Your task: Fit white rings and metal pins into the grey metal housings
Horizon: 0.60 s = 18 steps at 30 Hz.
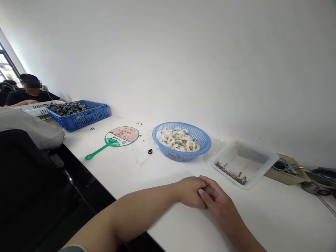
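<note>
Head view, looking forward and down. The fingers [207, 184] of the right hand [219, 204] lie folded over the left hand [190, 192], both hands loosely clasped and resting on a white table top [262, 217], lower centre of the frame. Neither grasps any object; the left fingers are mostly hidden beneath the right.

Nearest item: a clear plastic tray [244, 162], just beyond the hands at right of centre. Thin metal pins [231, 174] inside it lie in a row running upper left to lower right.

Left of the tray stands a blue plastic basket [181, 126] of white rings [178, 140]. Further left lie a green hand fan [122, 136], its handle pointing lower left, and a small black ring [150, 151]. A blue crate [89, 119] of dark parts [67, 109] sits at upper left.

A seated person in a dark shirt [31, 96] is at far upper left, beside a window [6, 64]. A pale sleeve [31, 129] and black chair [26, 178] intrude at left. Metal items [320, 185] at the right edge are cut off and hard to identify.
</note>
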Each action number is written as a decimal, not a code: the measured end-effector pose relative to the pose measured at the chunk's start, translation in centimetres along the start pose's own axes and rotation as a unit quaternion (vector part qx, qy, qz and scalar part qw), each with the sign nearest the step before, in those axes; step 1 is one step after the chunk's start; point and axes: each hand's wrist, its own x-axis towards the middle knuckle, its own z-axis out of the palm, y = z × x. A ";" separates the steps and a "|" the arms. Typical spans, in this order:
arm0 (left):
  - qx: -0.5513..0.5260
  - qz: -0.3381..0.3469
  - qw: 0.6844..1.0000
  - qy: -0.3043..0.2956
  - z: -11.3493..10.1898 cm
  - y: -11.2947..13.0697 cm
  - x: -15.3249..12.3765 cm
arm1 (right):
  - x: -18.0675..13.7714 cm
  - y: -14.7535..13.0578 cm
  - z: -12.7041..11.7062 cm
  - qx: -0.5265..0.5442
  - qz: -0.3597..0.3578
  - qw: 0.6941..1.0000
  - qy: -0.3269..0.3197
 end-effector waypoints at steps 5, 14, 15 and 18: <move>-0.011 0.004 1.000 0.004 0.1 -0.2 0.1 | 0.0 -0.2 0.0 -0.002 0.009 1.000 -0.003; 0.026 0.004 1.000 0.001 -0.2 0.0 -0.1 | 0.0 -0.3 0.1 -0.016 0.003 1.000 0.017; 0.027 0.008 1.000 0.006 -0.1 -0.1 -0.1 | 0.0 -0.3 0.1 -0.017 0.000 1.000 0.017; 0.027 0.018 0.999 0.020 0.0 -0.3 0.0 | 0.0 -0.2 0.1 -0.019 -0.006 1.000 0.021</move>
